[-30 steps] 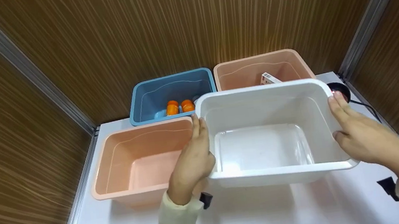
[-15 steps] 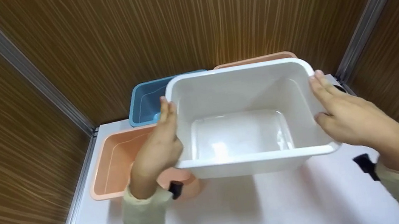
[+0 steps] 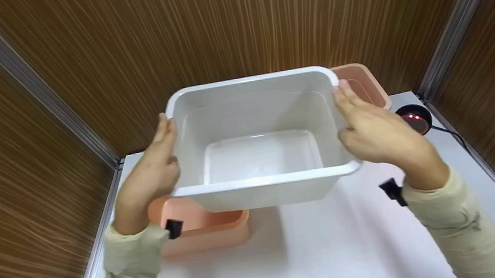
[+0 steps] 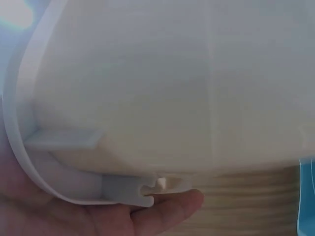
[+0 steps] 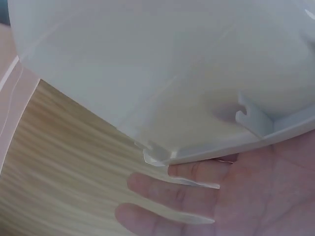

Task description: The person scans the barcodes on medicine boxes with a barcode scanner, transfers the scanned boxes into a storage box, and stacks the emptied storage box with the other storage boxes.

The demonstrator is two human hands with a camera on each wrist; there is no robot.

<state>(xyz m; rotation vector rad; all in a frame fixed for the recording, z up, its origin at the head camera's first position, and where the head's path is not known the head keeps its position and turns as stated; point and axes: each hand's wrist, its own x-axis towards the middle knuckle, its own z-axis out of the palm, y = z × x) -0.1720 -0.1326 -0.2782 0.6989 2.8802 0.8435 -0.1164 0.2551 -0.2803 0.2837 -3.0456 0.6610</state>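
Observation:
Both hands hold a white plastic bin (image 3: 267, 181) up above the table, tilted so its bare inside faces the head camera. On its left side, my left hand (image 3: 147, 172) grips the rim; on its right side, my right hand (image 3: 376, 132) does likewise. Each thumb lies at the rim, while other fingers stretch along the outside. The left wrist view shows fingers (image 4: 167, 211) under the white rim. In the right wrist view, fairly straight fingers (image 5: 182, 194) lie beneath the rim's edge. The bin hides much of what stands behind it.
A salmon-pink bin (image 3: 208, 238) stands partly covered at the front left. Another pink bin (image 3: 356, 79) shows at the back right. A blue bin (image 4: 306, 196) edges into the left wrist view. A black round device (image 3: 416, 118) with red lights trails a cable. Wood-grain walls enclose the table.
Both hands have carried the white bin leftward and upward in the head view. It now covers the blue bin and most of the front-left pink bin; the black device is exposed again.

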